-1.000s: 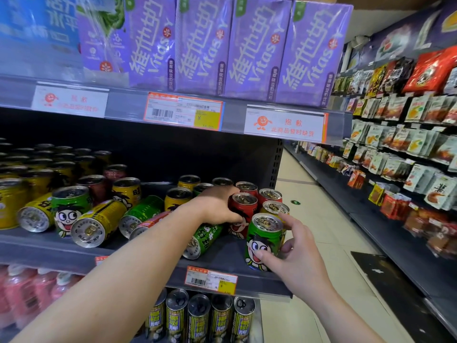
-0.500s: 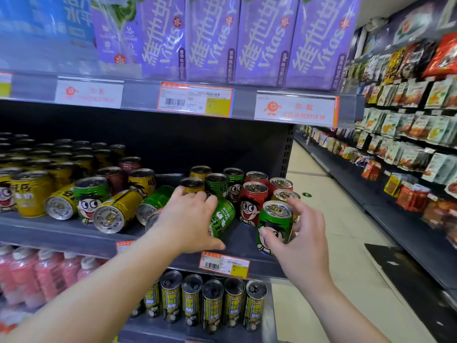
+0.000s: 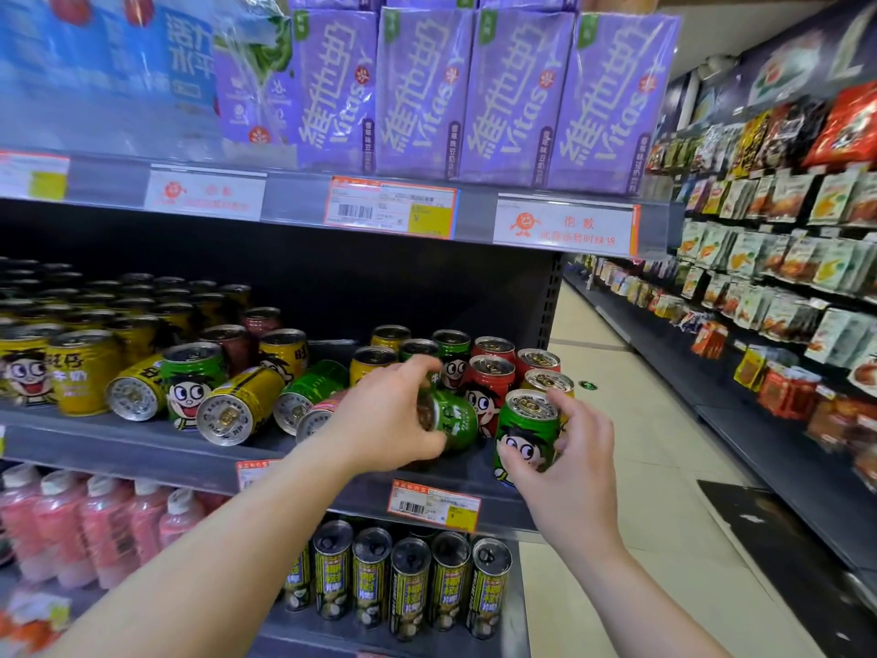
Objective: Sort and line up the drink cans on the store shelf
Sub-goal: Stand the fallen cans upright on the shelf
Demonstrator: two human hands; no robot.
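Observation:
On the middle shelf (image 3: 142,455) stand and lie cartoon-faced drink cans in green, yellow and red. My left hand (image 3: 384,420) is closed around a tipped green can (image 3: 453,422) near the shelf's front. My right hand (image 3: 564,467) holds an upright green can (image 3: 524,434) at the front right corner. Upright red cans (image 3: 491,387) stand just behind both hands. To the left, a yellow can (image 3: 237,406) and another green can (image 3: 308,391) lie on their sides, and a green can (image 3: 190,387) stands upright between them.
Purple drink cartons (image 3: 474,92) fill the shelf above. Tall dark cans (image 3: 408,586) and pink bottles (image 3: 95,529) sit on the shelf below. Rows of yellow cans (image 3: 80,368) stand at the left. An aisle floor (image 3: 640,444) and snack racks (image 3: 783,277) run along the right.
My left hand left the red can, moved forward and closed on the lying green can, tipping it up. My right hand stayed on the upright green can.

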